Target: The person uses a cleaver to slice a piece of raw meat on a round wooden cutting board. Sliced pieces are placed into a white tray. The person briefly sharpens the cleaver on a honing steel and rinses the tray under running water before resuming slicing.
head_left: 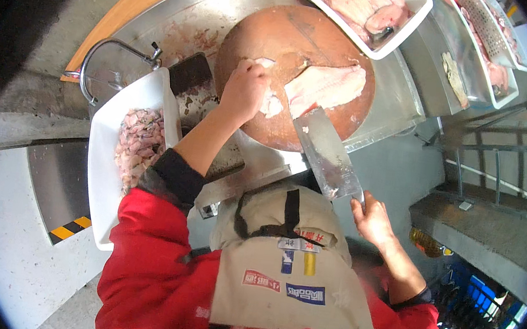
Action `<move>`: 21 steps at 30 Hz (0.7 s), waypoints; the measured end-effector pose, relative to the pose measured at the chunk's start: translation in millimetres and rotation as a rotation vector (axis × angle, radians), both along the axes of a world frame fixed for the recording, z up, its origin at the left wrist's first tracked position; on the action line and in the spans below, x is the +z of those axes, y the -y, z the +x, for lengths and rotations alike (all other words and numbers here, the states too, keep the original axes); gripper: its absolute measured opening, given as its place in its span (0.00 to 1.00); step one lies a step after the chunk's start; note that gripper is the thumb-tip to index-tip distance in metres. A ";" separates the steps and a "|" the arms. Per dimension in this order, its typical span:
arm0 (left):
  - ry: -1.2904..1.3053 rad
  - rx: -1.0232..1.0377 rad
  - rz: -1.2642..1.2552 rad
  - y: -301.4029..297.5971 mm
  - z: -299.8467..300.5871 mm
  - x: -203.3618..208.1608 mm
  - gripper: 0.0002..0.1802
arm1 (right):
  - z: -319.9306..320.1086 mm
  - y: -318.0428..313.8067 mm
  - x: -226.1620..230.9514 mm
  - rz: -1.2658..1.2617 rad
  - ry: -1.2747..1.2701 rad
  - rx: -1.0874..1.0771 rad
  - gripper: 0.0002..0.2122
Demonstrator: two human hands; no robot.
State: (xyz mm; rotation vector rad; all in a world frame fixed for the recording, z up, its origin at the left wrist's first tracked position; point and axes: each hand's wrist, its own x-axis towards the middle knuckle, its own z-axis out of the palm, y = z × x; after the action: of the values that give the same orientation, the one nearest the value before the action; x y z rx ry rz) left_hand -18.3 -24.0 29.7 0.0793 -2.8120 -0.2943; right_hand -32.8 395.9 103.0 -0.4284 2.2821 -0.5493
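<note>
A round brown chopping block (278, 28) is in front of me. On its right half lies a pale pink fish fillet (329, 86), spread flat. My right hand (373, 221) is wrapped round the handle of a broad cleaver (328, 155). The blade points up and left, its far end at the fillet's near edge. Bits of flesh cling to the metal. My left hand (247, 91) is closed over the block's left half, on pale fish pieces (272, 106) that show beside and beyond the fingers; the palm side is hidden.
Left of the block stands a white tub (101, 147) with many cut fish pieces, below a curved tap (87, 69). A white tray (378, 53) of whole fillets overhangs the block's far edge. More containers (508, 97) stand far right, near a metal railing (503, 148).
</note>
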 end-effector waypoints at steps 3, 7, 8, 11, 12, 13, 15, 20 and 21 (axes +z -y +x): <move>0.111 0.060 -0.030 -3.6 7.5 17.2 0.08 | -28.8 29.4 8.2 -0.080 0.047 -0.087 0.17; 0.082 -0.058 -0.035 -14.3 -9.7 10.8 0.07 | -66.7 96.0 3.2 -0.148 0.000 -0.126 0.19; 0.039 -0.096 0.009 -18.3 -13.7 5.3 0.07 | -68.4 103.4 2.7 -0.160 0.012 -0.139 0.19; -0.075 -0.161 0.210 -36.3 -25.7 -13.2 0.07 | -59.6 97.7 3.9 -0.110 0.054 -0.150 0.20; -0.086 -0.217 0.272 -38.4 -30.2 -17.7 0.08 | -53.6 89.3 4.4 -0.035 0.087 -0.170 0.20; -0.064 -0.270 0.345 -40.1 -33.3 -21.4 0.08 | -48.8 83.3 2.8 0.001 0.082 -0.169 0.19; -0.047 -0.328 0.411 -40.1 -36.8 -26.0 0.10 | -44.3 78.1 -3.5 -0.063 -0.029 -0.096 0.19; 0.023 -0.382 0.422 -29.6 -40.6 -28.2 0.10 | -56.0 97.5 -17.8 -0.031 -0.143 -0.029 0.18; 0.046 -0.394 0.444 -28.5 -40.6 -28.0 0.10 | -58.6 105.2 -19.8 -0.086 -0.175 -0.023 0.18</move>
State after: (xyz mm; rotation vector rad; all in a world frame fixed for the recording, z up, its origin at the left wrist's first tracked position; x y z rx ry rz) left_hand -59.0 4.6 1.6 -0.3771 -2.7337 -1.0125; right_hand -91.4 290.7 83.1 -0.5106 2.4393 -0.6457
